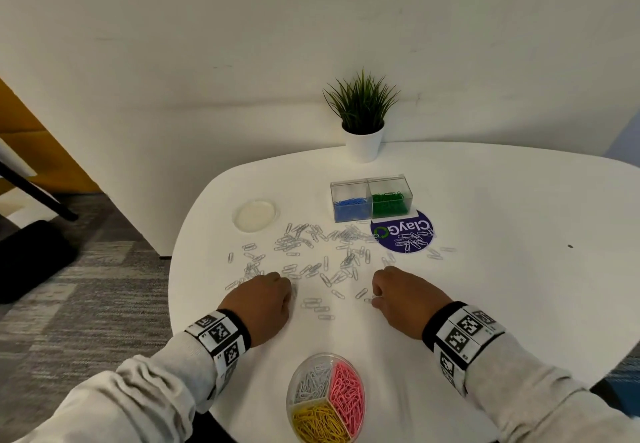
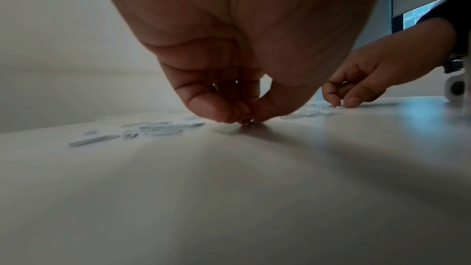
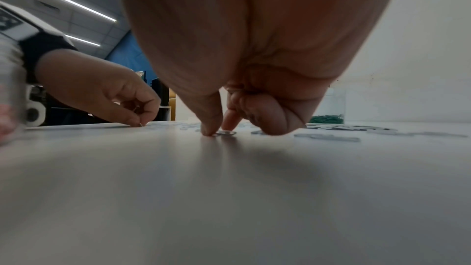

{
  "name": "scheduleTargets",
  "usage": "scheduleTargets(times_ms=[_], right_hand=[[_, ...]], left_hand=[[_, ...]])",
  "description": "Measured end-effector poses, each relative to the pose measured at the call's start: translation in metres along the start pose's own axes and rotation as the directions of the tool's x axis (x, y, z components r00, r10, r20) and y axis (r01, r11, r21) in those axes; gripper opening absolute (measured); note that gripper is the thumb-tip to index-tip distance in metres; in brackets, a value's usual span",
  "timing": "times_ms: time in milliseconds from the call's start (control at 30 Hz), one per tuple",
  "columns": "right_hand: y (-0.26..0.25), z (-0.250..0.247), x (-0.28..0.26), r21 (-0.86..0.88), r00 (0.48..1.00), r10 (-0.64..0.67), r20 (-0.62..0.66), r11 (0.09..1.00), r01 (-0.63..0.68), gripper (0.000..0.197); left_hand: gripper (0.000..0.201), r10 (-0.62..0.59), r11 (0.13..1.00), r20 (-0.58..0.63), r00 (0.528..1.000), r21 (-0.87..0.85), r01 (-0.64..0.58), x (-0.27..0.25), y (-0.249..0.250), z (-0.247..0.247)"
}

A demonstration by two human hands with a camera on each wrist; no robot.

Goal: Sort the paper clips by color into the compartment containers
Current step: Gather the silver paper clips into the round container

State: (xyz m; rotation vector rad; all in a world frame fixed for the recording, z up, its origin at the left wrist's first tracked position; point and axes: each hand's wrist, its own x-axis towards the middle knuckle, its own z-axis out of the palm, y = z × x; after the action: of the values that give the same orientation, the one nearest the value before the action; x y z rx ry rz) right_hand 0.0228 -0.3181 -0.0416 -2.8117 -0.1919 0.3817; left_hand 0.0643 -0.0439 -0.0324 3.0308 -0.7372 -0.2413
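Observation:
Several white paper clips (image 1: 322, 252) lie scattered across the white table (image 1: 502, 269). My left hand (image 1: 289, 292) is curled knuckles-up at the near left of the scatter; in the left wrist view its thumb and fingertips (image 2: 229, 116) pinch a clip (image 2: 248, 122) against the tabletop. My right hand (image 1: 375, 298) is curled at the near right, thumb and forefinger pinching a white clip (image 3: 225, 132) that lies flat on the table. A round three-part container (image 1: 325, 399) near the front edge holds white, pink and yellow clips.
A clear two-part box (image 1: 372, 198) with blue and green clips stands behind the scatter, beside a round purple sticker (image 1: 403, 231). A round clear lid (image 1: 256, 215) lies at the back left, and a potted plant (image 1: 363, 120) stands by the wall. The table's edge curves away on the left.

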Motion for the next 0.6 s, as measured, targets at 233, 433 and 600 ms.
scheduleTargets(times_ms=[233,433,600], right_hand=[[-0.005,-0.002,-0.001,-0.046,1.0,0.023,0.017,0.999,-0.022,0.006],[-0.008,-0.005,-0.002,-0.067,1.0,0.017,0.002,0.998,-0.017,0.008],[-0.005,-0.019,-0.003,0.214,0.989,0.107,-0.099,0.973,-0.084,0.014]], left_hand=[[0.019,-0.307,0.574,0.066,0.949,-0.783,0.241,0.019,-0.011,-0.013],[0.021,-0.186,0.776,0.033,0.982,-0.608,0.168,0.027,-0.015,-0.018],[0.025,0.153,0.984,0.039,0.987,-0.092,-0.149,0.027,-0.02,-0.007]])
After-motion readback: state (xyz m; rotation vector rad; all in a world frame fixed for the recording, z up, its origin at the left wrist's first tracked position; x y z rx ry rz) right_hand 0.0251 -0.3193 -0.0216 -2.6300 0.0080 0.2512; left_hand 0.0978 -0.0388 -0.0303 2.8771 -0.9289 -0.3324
